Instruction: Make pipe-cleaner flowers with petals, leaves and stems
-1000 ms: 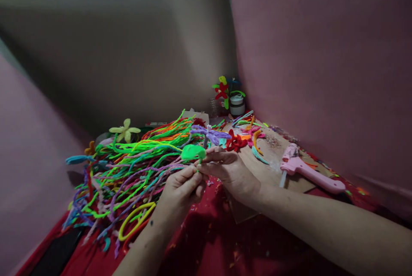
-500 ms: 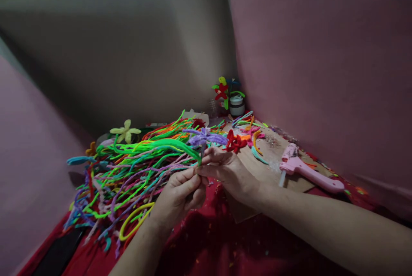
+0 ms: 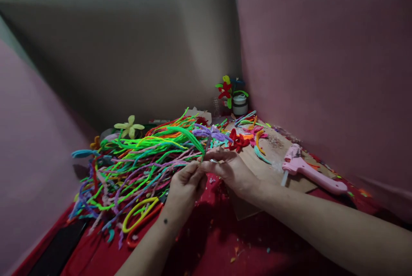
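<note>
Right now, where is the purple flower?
In the head view, the purple flower is near centre, just above the right hand, left of the red flower.

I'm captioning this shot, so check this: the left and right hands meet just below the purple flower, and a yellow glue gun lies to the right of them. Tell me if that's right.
Wrong colour: the glue gun is pink, as the head view shows. The left hand and right hand do meet just below the purple flower, with the glue gun to their right.
</note>
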`<state>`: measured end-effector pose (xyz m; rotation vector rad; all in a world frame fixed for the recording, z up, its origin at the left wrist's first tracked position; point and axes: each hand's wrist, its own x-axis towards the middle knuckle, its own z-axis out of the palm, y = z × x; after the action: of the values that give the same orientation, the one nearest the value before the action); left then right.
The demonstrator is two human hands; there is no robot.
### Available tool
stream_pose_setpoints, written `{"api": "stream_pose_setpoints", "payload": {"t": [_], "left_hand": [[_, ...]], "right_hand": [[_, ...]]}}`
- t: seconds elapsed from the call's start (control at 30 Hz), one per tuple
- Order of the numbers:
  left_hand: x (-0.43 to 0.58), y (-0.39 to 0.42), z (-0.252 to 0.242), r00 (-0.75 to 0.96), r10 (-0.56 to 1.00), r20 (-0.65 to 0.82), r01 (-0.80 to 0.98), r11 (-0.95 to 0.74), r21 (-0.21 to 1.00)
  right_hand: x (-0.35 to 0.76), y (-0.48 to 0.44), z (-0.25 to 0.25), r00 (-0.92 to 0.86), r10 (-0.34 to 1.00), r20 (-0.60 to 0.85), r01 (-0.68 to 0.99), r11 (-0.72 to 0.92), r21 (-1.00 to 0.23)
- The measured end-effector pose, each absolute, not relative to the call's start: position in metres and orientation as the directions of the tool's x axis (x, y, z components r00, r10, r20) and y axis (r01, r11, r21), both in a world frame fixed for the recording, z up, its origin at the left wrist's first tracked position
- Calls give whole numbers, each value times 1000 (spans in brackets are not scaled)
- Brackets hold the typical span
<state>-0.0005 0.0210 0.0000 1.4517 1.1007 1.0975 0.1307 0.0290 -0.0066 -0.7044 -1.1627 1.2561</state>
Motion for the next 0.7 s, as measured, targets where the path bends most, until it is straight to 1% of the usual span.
{"api": "stream_pose_setpoints", "payload": {"t": [0.1,0.17,0.23,0.33,0.4,0.53,0.63,0.7], "left_hand": [[-2,21,5,276,958,83,-66,-68,996],[-2,20,6,336,940,55,-159,-1,987],[-2,20,7,387,922,25,-227,69,971],[-4,20,7,462,887,7,-290,144,946],[-7,22,5,510,860,-7,-305,188,934],[-15,26,1,600,799,-43,-279,259,925],[-19,27,0,631,772,-73,-243,285,927],[-19,27,-1,637,768,-74,-232,282,931]], "right_hand": [[133,29,-7,-105,952,287,-390,226,-893],[135,30,-7,-159,939,304,-426,213,-879],[136,31,-7,-215,921,325,-448,203,-871],[136,32,-5,-218,919,328,-470,196,-861],[137,31,-3,-222,921,319,-478,183,-859],[140,32,1,-306,907,289,-510,101,-854],[142,33,2,-331,889,316,-506,116,-855],[143,32,3,-315,892,326,-498,137,-856]]}}
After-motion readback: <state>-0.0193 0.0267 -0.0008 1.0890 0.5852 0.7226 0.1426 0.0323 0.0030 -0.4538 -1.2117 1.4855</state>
